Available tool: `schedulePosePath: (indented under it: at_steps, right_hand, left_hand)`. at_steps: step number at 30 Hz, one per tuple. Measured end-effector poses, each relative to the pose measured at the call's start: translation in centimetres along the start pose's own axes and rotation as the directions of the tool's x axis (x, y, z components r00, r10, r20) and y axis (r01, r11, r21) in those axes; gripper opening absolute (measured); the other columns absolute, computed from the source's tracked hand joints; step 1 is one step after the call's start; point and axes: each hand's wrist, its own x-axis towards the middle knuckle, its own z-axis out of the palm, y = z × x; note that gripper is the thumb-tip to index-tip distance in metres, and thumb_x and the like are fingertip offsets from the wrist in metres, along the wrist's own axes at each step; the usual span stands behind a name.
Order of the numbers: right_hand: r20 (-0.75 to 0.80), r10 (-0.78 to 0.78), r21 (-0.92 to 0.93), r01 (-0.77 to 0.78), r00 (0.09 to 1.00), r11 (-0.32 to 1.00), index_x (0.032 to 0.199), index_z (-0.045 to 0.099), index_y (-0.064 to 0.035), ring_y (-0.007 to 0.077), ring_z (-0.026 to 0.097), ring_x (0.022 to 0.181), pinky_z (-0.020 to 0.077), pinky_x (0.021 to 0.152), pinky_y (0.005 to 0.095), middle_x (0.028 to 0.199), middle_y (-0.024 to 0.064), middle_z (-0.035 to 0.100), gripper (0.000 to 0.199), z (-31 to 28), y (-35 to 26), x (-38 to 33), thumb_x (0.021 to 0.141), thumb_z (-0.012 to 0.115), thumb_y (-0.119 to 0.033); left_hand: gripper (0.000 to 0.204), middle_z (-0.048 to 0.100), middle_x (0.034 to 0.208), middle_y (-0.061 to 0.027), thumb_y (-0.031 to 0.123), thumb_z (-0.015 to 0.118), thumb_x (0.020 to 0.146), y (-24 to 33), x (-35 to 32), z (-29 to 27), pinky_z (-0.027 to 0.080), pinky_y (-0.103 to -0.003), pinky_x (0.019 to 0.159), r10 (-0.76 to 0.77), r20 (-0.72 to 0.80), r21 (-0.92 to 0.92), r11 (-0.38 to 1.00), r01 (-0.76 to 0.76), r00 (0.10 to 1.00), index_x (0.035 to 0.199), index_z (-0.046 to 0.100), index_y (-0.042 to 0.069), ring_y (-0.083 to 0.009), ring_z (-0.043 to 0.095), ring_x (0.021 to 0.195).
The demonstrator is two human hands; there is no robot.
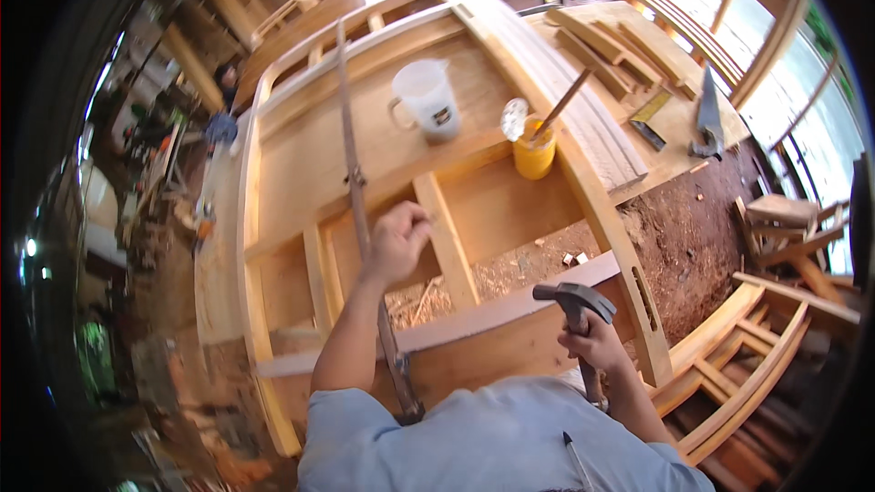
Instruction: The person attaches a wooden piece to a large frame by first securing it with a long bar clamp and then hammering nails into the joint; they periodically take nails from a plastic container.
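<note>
A large wooden door-like frame (609, 230) lies in front of me, with rails and short uprights dividing it. Across its length runs a long metal bar clamp (350, 128). Above the frame, beside the clamp, is my left hand (397, 241), its fingers curled closed. Whatever they may hold is hidden. My right hand (597, 343) grips a claw hammer (583, 299) by its handle, head up, close to my body at the frame's near right. A translucent plastic jug (425, 96) and a yellow pot (534, 158) with a wooden stick (567, 98) stand on the frame.
On the bench to the right are wooden offcuts (629, 46), a try square (648, 122) and a handsaw (709, 114). A slatted wooden piece (747, 364) leans at the lower right. Wood shavings (421, 302) show through the frame. Clutter fills the left side.
</note>
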Motion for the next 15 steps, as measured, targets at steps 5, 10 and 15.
schedulePosePath:
  at_steps: [5, 10, 15]
  right_hand:
    - [0.092, -0.085, -0.100, 0.094, 0.992, 0.991, 0.100, 0.063, -0.0047, 0.0079, 0.059, 0.059, 0.0482, 0.052, 0.0260, 0.075, -0.0010, 0.060, 0.016, 6.3, -5.6, -0.8, 0.091, 0.074, -0.011]
    - [0.207, -0.152, -0.123, 0.180, 0.966, 0.976, 0.101, 0.066, -0.0024, 0.0090, 0.060, 0.071, 0.0517, 0.062, 0.0281, 0.083, 0.0015, 0.064, 0.020, 12.8, -7.2, -2.2, 0.088, 0.077, -0.012]
    - [0.240, -0.129, -0.320, 0.204, 0.962, 0.925, 0.103, 0.067, 0.0001, 0.0120, 0.060, 0.075, 0.0517, 0.068, 0.0315, 0.085, 0.0050, 0.066, 0.024, 17.5, -6.0, -4.0, 0.085, 0.077, -0.011]
  left_hand:
    - [0.007, 0.063, 0.090, -0.0041, -0.002, 0.065, 0.092, 3.3, -15.7, 3.2, 0.049, -0.027, 0.074, -0.134, 0.099, -0.243, 0.958, 0.154, 0.986, 0.099, 0.062, -0.001, -0.0107, 0.059, 0.084]
    - [0.009, 0.061, 0.091, -0.0089, -0.005, 0.065, 0.091, 4.4, -22.5, 5.4, 0.049, -0.029, 0.073, -0.027, -0.167, -0.292, 0.956, -0.023, 0.986, 0.099, 0.062, -0.003, -0.0189, 0.062, 0.081]
    - [0.005, 0.061, 0.088, -0.0100, -0.004, 0.061, 0.094, 2.8, -26.1, 5.3, 0.047, -0.031, 0.068, -0.011, -0.358, -0.257, 0.963, -0.087, 0.933, 0.098, 0.060, -0.002, -0.0213, 0.059, 0.077]
